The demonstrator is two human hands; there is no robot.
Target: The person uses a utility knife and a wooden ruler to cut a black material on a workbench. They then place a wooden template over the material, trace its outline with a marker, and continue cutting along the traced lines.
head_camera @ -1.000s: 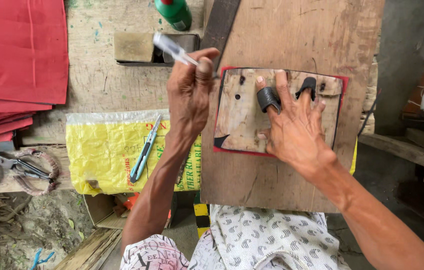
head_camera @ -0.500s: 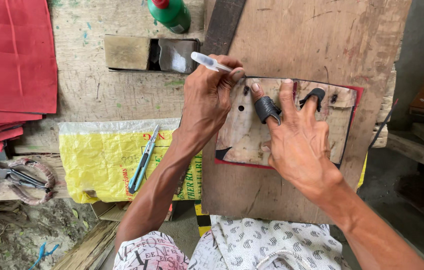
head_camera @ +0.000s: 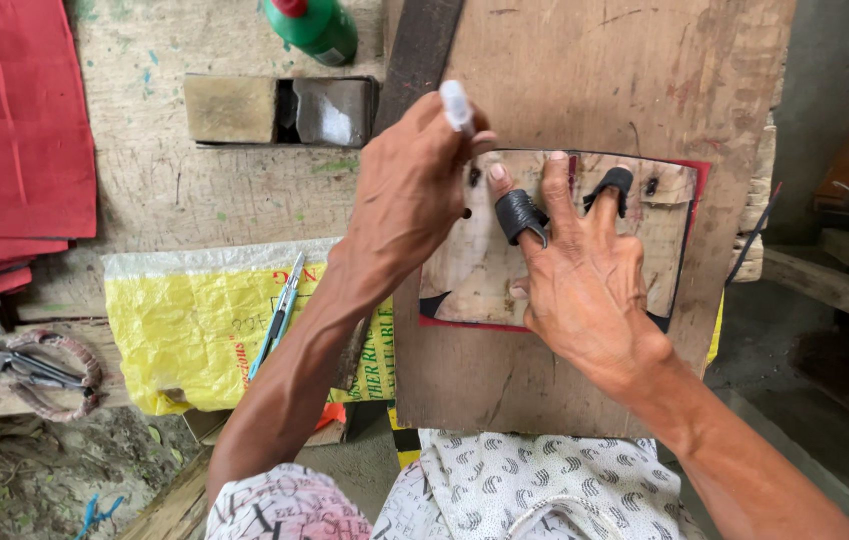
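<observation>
since before, left hand (head_camera: 409, 195) brought its gripped white pen (head_camera: 457, 107) onto template's (head_camera: 474, 265) left edge; right hand (head_camera: 584, 285) splayed flat.

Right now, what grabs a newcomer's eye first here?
The two hands mid-frame: the left hand grips a white pen tip-down at the edge of a worn template, while the right hand, with black finger guards, presses it flat on a wooden board. Next, the red sheets stacked top left and the yellow sack below them.
</observation>
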